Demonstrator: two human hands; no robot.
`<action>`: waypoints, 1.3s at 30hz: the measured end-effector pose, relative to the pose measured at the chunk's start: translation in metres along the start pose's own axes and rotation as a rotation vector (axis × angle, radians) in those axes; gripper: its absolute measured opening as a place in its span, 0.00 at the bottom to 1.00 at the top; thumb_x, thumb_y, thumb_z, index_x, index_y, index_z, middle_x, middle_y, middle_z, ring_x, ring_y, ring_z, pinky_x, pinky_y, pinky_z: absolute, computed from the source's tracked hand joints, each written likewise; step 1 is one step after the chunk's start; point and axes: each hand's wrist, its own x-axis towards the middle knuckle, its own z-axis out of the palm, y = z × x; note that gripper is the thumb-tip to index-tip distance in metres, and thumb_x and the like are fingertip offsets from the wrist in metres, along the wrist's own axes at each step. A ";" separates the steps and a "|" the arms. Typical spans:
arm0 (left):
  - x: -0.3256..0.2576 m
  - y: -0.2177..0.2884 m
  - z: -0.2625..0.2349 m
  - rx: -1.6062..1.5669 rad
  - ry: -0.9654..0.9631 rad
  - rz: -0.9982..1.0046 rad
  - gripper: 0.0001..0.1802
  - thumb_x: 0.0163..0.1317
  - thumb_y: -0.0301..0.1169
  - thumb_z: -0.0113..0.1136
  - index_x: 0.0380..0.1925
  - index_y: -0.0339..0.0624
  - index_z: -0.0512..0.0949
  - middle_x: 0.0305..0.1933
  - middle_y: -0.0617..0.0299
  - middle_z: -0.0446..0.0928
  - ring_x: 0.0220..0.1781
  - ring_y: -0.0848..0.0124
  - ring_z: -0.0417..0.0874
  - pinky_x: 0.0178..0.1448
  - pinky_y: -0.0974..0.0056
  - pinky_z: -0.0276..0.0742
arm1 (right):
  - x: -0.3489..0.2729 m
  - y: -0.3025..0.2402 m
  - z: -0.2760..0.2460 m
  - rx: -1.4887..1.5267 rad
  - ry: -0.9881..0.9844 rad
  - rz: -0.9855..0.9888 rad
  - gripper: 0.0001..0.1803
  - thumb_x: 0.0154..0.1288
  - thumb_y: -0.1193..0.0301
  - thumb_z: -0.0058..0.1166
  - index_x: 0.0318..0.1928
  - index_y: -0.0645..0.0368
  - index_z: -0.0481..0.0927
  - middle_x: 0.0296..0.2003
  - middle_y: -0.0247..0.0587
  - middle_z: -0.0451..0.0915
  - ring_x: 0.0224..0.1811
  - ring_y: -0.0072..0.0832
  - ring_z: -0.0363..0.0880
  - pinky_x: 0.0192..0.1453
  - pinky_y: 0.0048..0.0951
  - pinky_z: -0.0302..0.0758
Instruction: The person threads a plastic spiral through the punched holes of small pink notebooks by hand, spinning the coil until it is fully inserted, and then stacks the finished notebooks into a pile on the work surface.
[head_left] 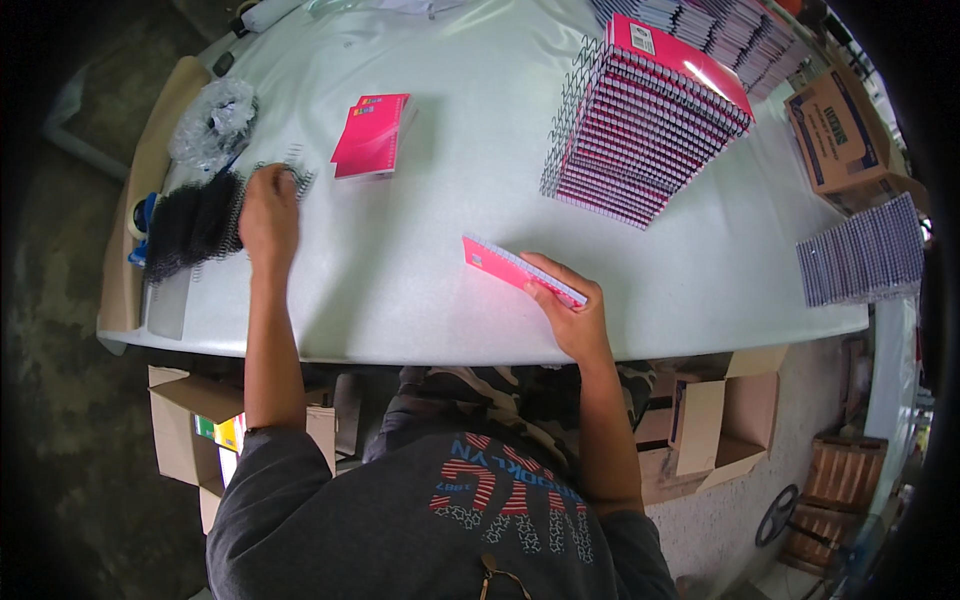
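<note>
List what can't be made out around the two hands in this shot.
- Left hand: its fingertips cover the wire coil they touch, head view; grip unclear.
- Right hand: pink notebook stands edge-on, so its cover is hidden.
- Pile of black coils: too dense to count.
- Bound stack: back side hidden.

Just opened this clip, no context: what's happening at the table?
A person stands at a pale covered table. The right hand holds a pink unbound notebook block on edge, tilted above the tabletop. The left hand reaches into a pile of black wire spiral bindings at the table's left end. A tall slanted stack of pink spiral-bound notebooks sits to the right, and a small pink notebook pile lies farther back.
</note>
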 end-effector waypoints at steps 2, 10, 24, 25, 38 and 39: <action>-0.021 0.043 0.004 -0.343 -0.214 0.147 0.13 0.66 0.36 0.50 0.41 0.37 0.73 0.37 0.48 0.77 0.40 0.55 0.79 0.48 0.59 0.71 | 0.000 0.005 -0.003 0.005 -0.013 0.025 0.15 0.61 0.81 0.53 0.49 0.64 0.79 0.43 0.42 0.82 0.42 0.20 0.77 0.50 0.22 0.72; -0.053 0.113 -0.007 -0.832 -0.990 -0.009 0.20 0.70 0.44 0.45 0.32 0.35 0.72 0.24 0.62 0.70 0.28 0.74 0.66 0.37 0.68 0.67 | 0.000 0.004 -0.003 0.021 0.009 0.072 0.15 0.61 0.81 0.54 0.49 0.64 0.79 0.42 0.41 0.82 0.42 0.19 0.77 0.49 0.22 0.72; -0.007 0.124 -0.020 -0.817 -0.957 0.407 0.11 0.60 0.31 0.59 0.40 0.39 0.76 0.41 0.58 0.76 0.46 0.69 0.75 0.52 0.64 0.69 | 0.000 0.003 -0.002 0.019 -0.040 0.043 0.14 0.61 0.80 0.54 0.48 0.62 0.81 0.41 0.41 0.83 0.39 0.20 0.78 0.46 0.22 0.74; -0.009 0.124 -0.018 -0.819 -0.963 0.421 0.11 0.60 0.31 0.59 0.40 0.39 0.76 0.41 0.58 0.76 0.46 0.69 0.75 0.52 0.64 0.69 | -0.001 0.005 0.000 0.046 -0.027 0.067 0.14 0.61 0.80 0.54 0.48 0.62 0.81 0.41 0.40 0.83 0.39 0.19 0.77 0.47 0.22 0.74; -0.009 0.164 -0.045 -0.056 -0.901 0.849 0.16 0.48 0.27 0.64 0.40 0.42 0.75 0.44 0.55 0.76 0.47 0.57 0.75 0.53 0.56 0.68 | -0.001 0.006 -0.009 0.042 -0.022 -0.076 0.16 0.60 0.79 0.54 0.49 0.58 0.80 0.45 0.44 0.82 0.42 0.26 0.80 0.51 0.25 0.73; -0.011 0.174 -0.051 -0.037 -0.900 0.760 0.16 0.48 0.27 0.64 0.39 0.41 0.76 0.42 0.55 0.77 0.45 0.57 0.76 0.51 0.56 0.69 | -0.002 0.002 -0.009 0.037 -0.050 -0.084 0.16 0.59 0.79 0.54 0.49 0.57 0.80 0.44 0.45 0.82 0.42 0.28 0.81 0.50 0.26 0.73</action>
